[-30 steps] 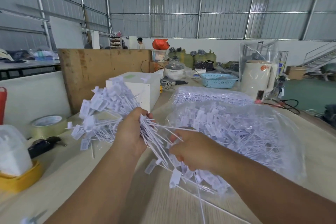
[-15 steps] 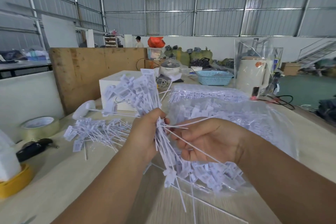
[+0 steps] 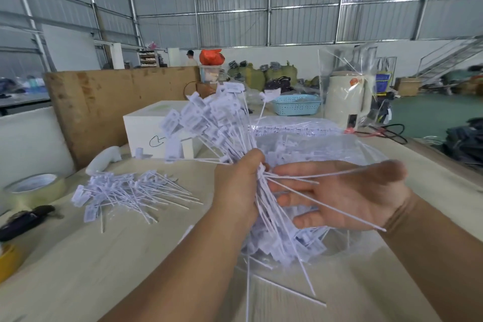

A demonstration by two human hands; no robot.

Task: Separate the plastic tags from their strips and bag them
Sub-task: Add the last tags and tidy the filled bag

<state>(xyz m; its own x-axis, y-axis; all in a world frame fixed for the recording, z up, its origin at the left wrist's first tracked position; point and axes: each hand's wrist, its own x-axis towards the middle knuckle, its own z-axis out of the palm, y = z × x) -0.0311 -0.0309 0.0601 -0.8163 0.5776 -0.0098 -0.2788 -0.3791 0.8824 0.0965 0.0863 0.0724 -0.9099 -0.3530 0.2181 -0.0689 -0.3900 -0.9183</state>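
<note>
Raised higher, the white tag bundle (image 3: 209, 123) fans upward from the gripping left hand (image 3: 236, 185); right hand (image 3: 337, 195) has opened, fingers spread among thin tails, holding nothing.

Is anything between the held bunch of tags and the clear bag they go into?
Nothing visible. The left hand grips the bunch of tags right above the clear bag; only the open right hand hovers over the bag, among the tag tails.

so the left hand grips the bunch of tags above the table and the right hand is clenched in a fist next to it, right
Not quite. The left hand does grip the bunch of tags, but the right hand is open, fingers spread beside the loose tails. The head view shows it.
</note>
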